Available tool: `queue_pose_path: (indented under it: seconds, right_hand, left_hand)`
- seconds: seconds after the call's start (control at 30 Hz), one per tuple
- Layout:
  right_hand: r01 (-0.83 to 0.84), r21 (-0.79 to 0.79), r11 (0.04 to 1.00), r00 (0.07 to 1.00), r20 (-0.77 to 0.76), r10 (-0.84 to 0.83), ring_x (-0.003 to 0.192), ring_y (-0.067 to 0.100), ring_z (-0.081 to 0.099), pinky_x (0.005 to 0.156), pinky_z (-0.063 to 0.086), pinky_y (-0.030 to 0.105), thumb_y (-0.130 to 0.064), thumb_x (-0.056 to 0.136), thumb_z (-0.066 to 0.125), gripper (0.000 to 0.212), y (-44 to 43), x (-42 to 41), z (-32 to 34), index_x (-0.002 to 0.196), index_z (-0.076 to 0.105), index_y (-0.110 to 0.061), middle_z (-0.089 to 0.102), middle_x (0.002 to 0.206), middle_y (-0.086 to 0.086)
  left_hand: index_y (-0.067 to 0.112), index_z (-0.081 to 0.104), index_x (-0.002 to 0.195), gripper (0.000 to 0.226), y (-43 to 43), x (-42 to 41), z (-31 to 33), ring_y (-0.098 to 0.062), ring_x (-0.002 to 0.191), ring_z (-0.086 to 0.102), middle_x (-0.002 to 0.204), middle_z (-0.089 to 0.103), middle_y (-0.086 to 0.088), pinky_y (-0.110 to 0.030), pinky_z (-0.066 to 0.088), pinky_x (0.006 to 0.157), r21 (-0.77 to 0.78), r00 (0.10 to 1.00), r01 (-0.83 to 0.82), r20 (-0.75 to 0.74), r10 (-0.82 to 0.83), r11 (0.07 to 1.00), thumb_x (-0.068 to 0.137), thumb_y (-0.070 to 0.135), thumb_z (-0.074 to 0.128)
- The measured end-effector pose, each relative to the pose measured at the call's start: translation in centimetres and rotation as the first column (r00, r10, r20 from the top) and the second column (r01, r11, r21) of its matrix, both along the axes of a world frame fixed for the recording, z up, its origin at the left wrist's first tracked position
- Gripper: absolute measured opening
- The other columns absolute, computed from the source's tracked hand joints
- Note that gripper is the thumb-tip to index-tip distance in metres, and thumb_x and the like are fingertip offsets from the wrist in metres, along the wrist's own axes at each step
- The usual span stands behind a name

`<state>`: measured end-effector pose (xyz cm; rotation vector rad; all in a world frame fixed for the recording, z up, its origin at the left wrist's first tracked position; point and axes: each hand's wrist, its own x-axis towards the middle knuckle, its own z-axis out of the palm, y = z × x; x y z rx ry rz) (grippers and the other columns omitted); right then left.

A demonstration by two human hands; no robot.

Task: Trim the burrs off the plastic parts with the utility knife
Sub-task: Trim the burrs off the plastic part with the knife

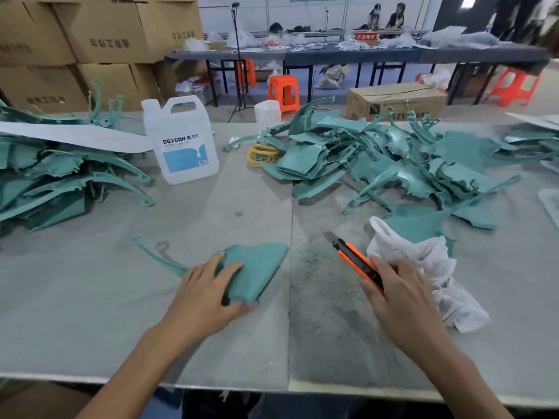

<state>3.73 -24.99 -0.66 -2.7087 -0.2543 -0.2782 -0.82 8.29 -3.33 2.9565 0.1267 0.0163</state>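
A teal plastic part (260, 264) with a thin curved arm lies on the grey table (90, 297) in front of me. My left hand (205, 294) grips its near edge, fingers on top and thumb under the corner. My right hand (399, 297) holds an orange and black utility knife (355, 260), whose blade points up and to the left, away from the part. The knife hovers over a patch of plastic shavings (320, 285) and does not touch the part.
Piles of teal parts lie at the left (60, 176) and the back right (393, 164). A white jug (181, 140) stands between them, beside yellow rings (261, 154). A white cloth (429, 267) lies by my right hand. Cardboard boxes, orange stools and another table stand behind.
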Motion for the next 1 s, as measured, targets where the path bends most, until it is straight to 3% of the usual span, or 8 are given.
queue_pose_path:
  seconds: [0.1,0.17,0.3,0.4,0.5,0.6,0.77,1.0]
  right_hand:
    - [0.0,0.221,0.975,0.998,-0.057,0.013,0.097,0.018,0.052,0.082,0.04,0.036,-0.04,0.096,0.063,0.044,-0.4,-0.8,0.4,0.136,0.053,-0.027,0.042,0.11,-0.011]
    - [-0.001,0.387,0.922,0.993,-0.111,0.048,0.089,0.012,0.058,0.076,0.047,0.036,-0.04,0.093,0.067,0.038,-0.3,-1.5,0.7,0.127,0.05,-0.039,0.051,0.106,-0.018]
    - [-0.007,0.737,0.676,0.941,-0.224,0.253,0.057,0.024,0.067,0.049,0.055,0.039,-0.022,0.092,0.073,0.038,0.9,-2.9,0.6,0.103,0.047,-0.047,0.068,0.08,-0.004]
    - [-0.039,0.793,0.608,0.918,-0.213,0.336,0.052,0.025,0.063,0.046,0.052,0.034,-0.02,0.093,0.073,0.038,2.0,-4.0,0.5,0.106,0.051,-0.048,0.064,0.07,0.002]
    - [-0.021,0.84,0.542,0.906,-0.213,0.365,0.052,0.026,0.061,0.044,0.05,0.034,-0.022,0.094,0.071,0.038,2.8,-4.7,0.1,0.109,0.055,-0.054,0.067,0.081,0.01]
    - [0.035,0.87,0.492,0.903,-0.239,0.358,0.055,0.025,0.06,0.044,0.05,0.036,-0.018,0.096,0.067,0.035,3.3,-5.1,-0.5,0.111,0.059,-0.049,0.069,0.086,0.008]
    - [0.075,0.893,0.444,0.889,-0.261,0.376,0.06,0.02,0.059,0.047,0.052,0.037,-0.013,0.101,0.059,0.038,4.7,-5.4,-0.7,0.111,0.062,-0.049,0.069,0.088,0.007]
    - [0.01,0.897,0.443,0.845,-0.245,0.476,0.054,0.023,0.06,0.049,0.05,0.033,-0.024,0.104,0.056,0.039,7.2,-5.2,1.0,0.131,0.052,-0.051,0.072,0.094,0.003]
  left_hand:
    - [0.028,0.052,0.142,0.075,-0.1,-0.1,0.7,-0.027,0.127,0.05,0.147,0.048,-0.001,-0.036,0.035,0.108,-0.065,0.994,0.009,0.113,-0.002,0.998,0.083,0.071,0.032]
    - [0.019,0.063,0.131,0.064,-0.7,-0.3,1.5,-0.027,0.117,0.057,0.13,0.063,0.0,-0.036,0.042,0.102,-0.173,0.976,0.026,0.218,0.013,0.985,0.094,0.062,0.032]
    - [0.02,0.062,0.129,0.057,-3.0,-1.5,3.6,-0.02,0.105,0.061,0.109,0.067,0.008,-0.03,0.044,0.085,-0.268,0.961,0.045,0.276,0.032,0.962,0.097,0.056,0.031]
    - [0.034,0.049,0.127,0.041,-4.2,-2.2,4.9,-0.011,0.074,0.058,0.075,0.058,0.015,-0.023,0.037,0.06,-0.382,0.969,0.067,0.246,0.031,0.922,0.097,0.055,0.029]
    - [0.041,0.03,0.113,0.012,-4.2,-2.5,6.4,-0.018,0.067,0.057,0.071,0.058,0.006,-0.034,0.039,0.058,-0.353,0.976,0.09,0.218,-0.011,0.931,0.104,0.044,0.036]
    - [0.033,0.032,0.106,0.014,-3.4,-2.0,8.1,-0.034,0.079,0.06,0.079,0.063,-0.003,-0.041,0.046,0.066,-0.221,0.988,0.051,0.155,-0.016,0.974,0.103,0.043,0.042]
    - [0.026,0.041,0.097,0.03,-2.8,-0.2,9.1,-0.033,0.088,0.061,0.087,0.063,-0.002,-0.037,0.038,0.063,0.064,0.997,-0.057,0.057,0.053,0.996,0.101,0.055,0.038]
    - [0.024,0.03,0.091,0.032,-3.1,2.4,9.3,-0.03,0.075,0.046,0.072,0.041,0.003,-0.038,0.028,0.059,0.13,0.999,-0.048,-0.016,0.05,0.99,0.104,0.053,0.033]
